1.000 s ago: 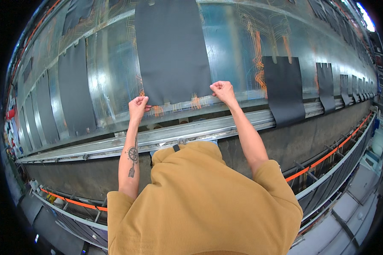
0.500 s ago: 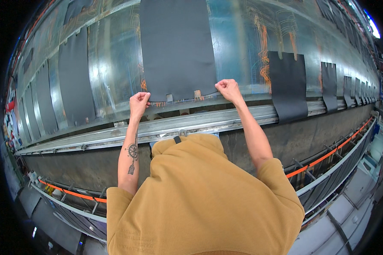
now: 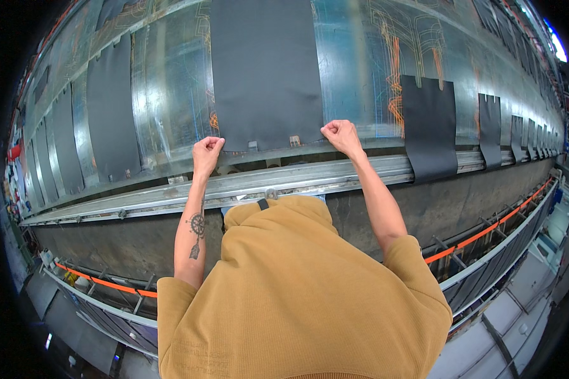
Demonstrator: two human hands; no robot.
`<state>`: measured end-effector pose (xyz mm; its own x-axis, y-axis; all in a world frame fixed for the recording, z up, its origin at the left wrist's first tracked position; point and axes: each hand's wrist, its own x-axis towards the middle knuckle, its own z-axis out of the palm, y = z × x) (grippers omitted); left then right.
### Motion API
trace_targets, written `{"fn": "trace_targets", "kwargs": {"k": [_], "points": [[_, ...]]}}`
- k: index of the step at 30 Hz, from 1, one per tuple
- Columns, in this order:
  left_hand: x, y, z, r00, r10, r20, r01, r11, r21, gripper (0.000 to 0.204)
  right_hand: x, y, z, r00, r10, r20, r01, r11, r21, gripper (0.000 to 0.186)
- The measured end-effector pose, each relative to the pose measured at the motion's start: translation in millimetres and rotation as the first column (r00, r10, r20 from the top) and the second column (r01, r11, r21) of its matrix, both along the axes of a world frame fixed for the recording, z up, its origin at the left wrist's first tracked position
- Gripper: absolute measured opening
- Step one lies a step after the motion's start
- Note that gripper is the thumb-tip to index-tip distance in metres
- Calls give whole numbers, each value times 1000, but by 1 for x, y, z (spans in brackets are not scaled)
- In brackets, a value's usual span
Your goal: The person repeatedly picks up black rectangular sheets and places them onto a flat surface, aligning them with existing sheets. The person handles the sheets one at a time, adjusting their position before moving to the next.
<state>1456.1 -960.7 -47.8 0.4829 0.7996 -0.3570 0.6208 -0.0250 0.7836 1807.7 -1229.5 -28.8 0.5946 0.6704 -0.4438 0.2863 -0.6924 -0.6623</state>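
Note:
In front of me a long black flexible sheet (image 3: 267, 76) stretches away over a glossy table (image 3: 354, 82). Two small rectangular notches are cut into its near edge. My left hand (image 3: 207, 155) pinches the near left corner between thumb and fingers. At the near right corner, my right hand (image 3: 343, 137) grips the edge in the same way, a little farther from me. Under the near edge, a thin strip of coloured lines on the table still shows.
More black sheets lie along the table; a notched one (image 3: 428, 126) on the right hangs over the metal rail (image 3: 297, 180) at the table's near side. Another sheet (image 3: 112, 114) lies to the left. Behind me runs a railing with an orange bar (image 3: 107, 283).
The sheet's near edge has come down closer to the table and covers more of the coloured lines. Both hands keep their pinch on the corners, shifted only slightly.

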Motion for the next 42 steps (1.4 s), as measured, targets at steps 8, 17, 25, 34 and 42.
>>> {"fn": "trace_targets", "kwargs": {"k": [8, 17, 25, 34, 42], "points": [[-1, -1, -3, 999, -2, -36, 2, 1000, 4, 22, -2, -3, -7, 997, 26, 67, -28, 999, 27, 30], [0, -4, -3, 1000, 14, -25, -13, 1000, 16, 23, -2, -2, -8, 998, 26, 56, -24, 999, -30, 28], [-1, -5, -5, 999, 45, -29, -44, 999, 29, 23, -3, -3, -7, 997, 37, 66, -36, 999, -9, 33], [1, -6, -2, 998, 45, -39, -42, 997, 59, 23, -4, -4, -7, 995, 47, 87, -48, 999, 8, 34], [1, -7, -1, 997, 37, -73, -31, 996, 86, 23, -4, -4, -6, 998, 44, 51, -44, 999, -11, 33]]}}
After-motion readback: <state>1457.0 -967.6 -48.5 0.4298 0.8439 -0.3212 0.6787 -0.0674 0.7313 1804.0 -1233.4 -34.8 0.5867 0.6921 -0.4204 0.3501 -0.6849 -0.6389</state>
